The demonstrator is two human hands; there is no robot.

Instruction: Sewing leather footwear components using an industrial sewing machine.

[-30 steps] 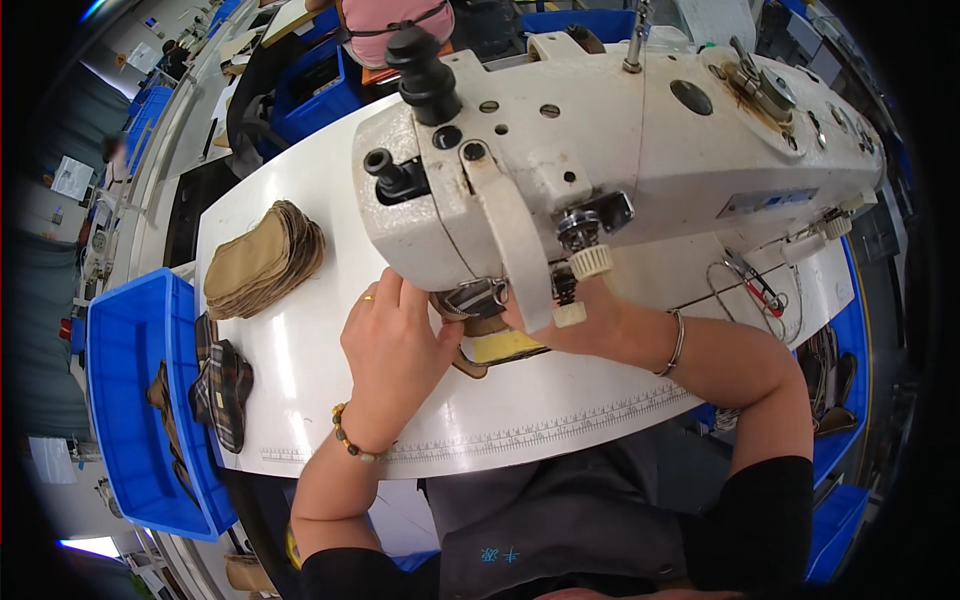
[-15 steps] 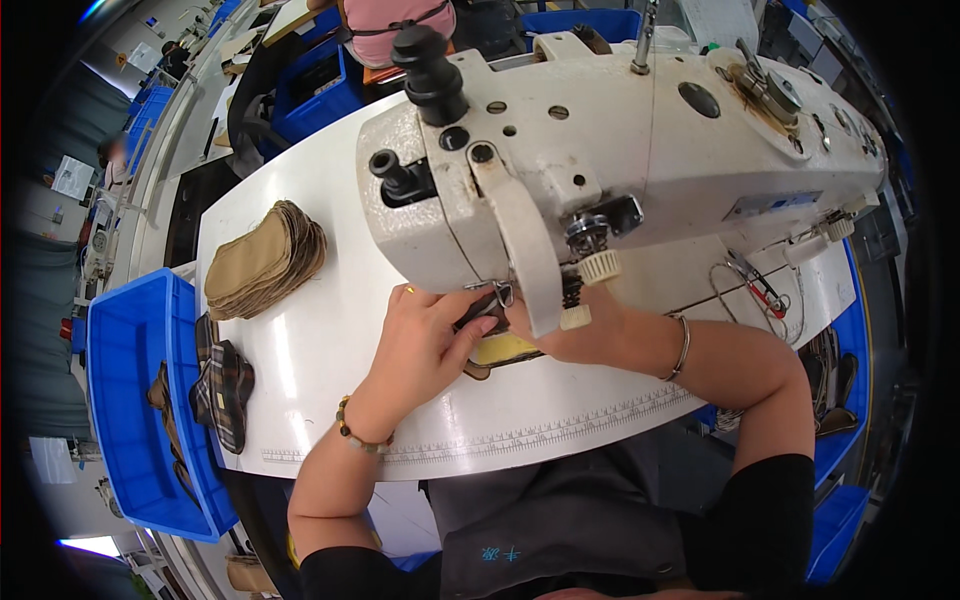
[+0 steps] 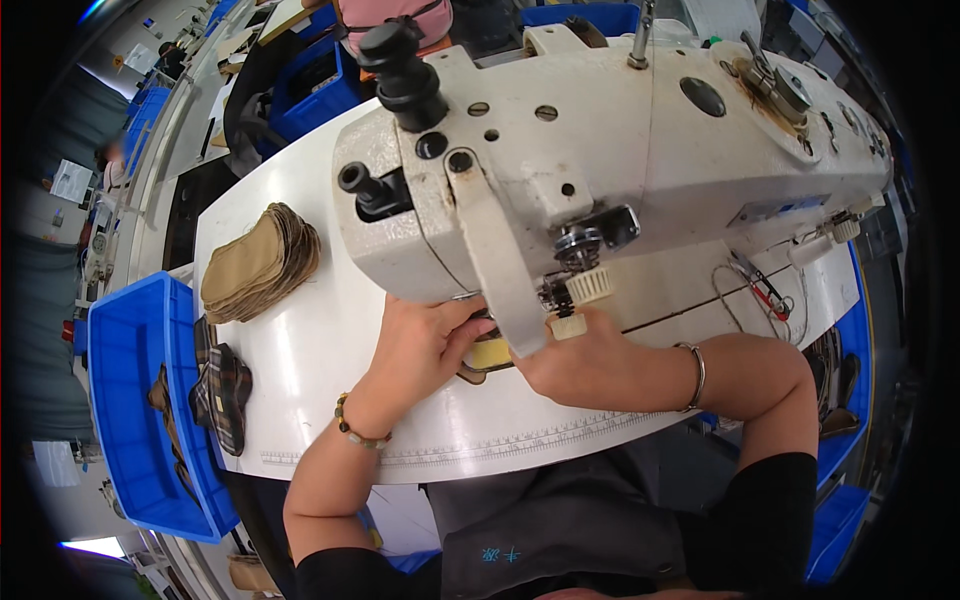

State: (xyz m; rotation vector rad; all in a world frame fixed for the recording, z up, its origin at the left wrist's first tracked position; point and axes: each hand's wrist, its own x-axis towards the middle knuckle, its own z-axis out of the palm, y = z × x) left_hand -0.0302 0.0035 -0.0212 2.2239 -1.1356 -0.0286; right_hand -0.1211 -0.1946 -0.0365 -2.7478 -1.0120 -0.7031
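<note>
Under the head of a white sewing machine, my left hand pinches a small dark piece of fabric between thumb and fingers. Most of that piece is hidden by the machine head and the fingers. My right hand is on the other side of the white take-up lever cover, its fingers curled and partly hidden behind it. What those fingers grip cannot be made out. Just below the fingertips are a yellow plate and a brown edge on the white table.
A stack of tan fabric pieces lies at the left of the table. Beside a blue bin rests a plaid fabric piece. Red-handled snips lie at the right. A printed ruler runs along the near edge.
The machine appears slightly shifted left and nearer in the view. My right hand has moved a little down, and its fingertips are now more hidden. My left hand keeps pinching the dark fabric.
</note>
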